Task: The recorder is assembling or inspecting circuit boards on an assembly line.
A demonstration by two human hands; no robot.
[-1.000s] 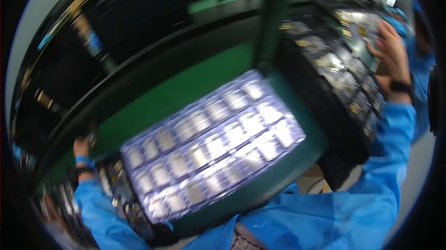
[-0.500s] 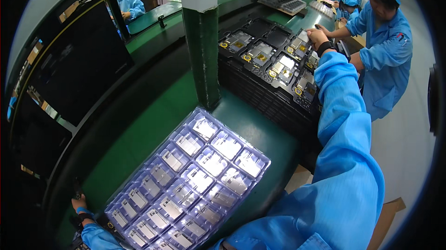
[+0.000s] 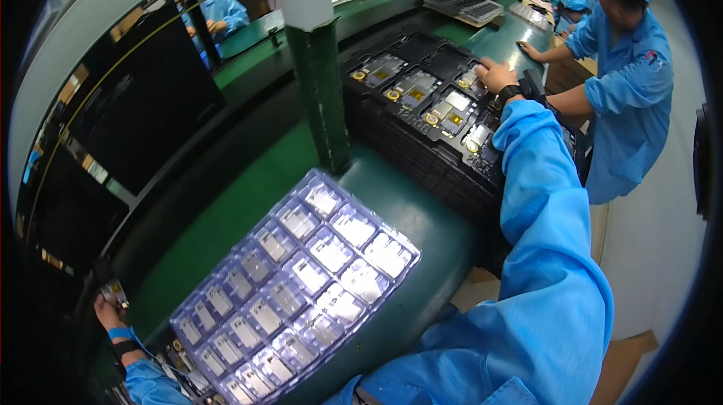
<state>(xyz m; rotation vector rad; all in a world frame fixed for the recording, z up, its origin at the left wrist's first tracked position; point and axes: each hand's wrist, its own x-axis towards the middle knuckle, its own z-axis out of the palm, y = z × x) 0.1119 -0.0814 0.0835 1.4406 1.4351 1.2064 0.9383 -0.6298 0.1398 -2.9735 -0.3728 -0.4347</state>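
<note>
At the lower left, my left hand [image 3: 108,312] is closed on a small circuit board [image 3: 115,293] with a gold-coloured patch, held up over the green bench. On the far right side my right hand [image 3: 497,76] reaches out over a black tray [image 3: 433,45] of circuit boards. Its fingers are curled down at a circuit board [image 3: 468,81] in the tray; what lies between the fingertips is hidden. Between my hands lies a clear plastic blister tray [image 3: 305,238], its pockets holding flat silver metal parts [image 3: 329,249].
A green and white post [image 3: 320,96] stands between the blister tray and the stacked black trays. Across from me, a co-worker in blue [image 3: 629,81] leans a hand on the bench beside the stack. Dark panels [image 3: 143,104] line the left. Cardboard [image 3: 621,363] shows at the lower right.
My left hand has risen, bringing the circuit board into clear sight. My right hand has shifted left and slightly down over the black tray. The whole view has shifted a little.
</note>
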